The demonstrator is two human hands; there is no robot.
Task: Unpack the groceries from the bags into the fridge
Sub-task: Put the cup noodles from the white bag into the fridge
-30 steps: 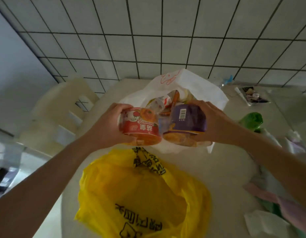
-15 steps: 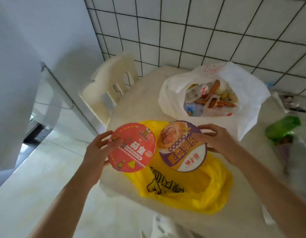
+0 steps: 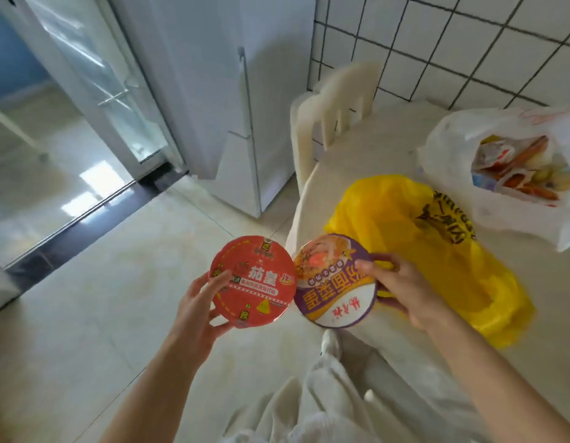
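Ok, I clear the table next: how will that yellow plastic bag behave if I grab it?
The crumpled yellow plastic bag lies flat and creased on the pale table, so it is probably floppy and light. It looks mostly emptied, so it would likely slide or bunch rather than hold shape.

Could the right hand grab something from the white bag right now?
Probably not: the right hand already grips the purple bowl, and the white bag sits farther back on the table, beyond the yellow bag.

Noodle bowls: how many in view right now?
2. The red-lidded bowl is in the left hand; the purple-lidded bowl is in the right hand, rims nearly touching. The white bag on the table may hide more.
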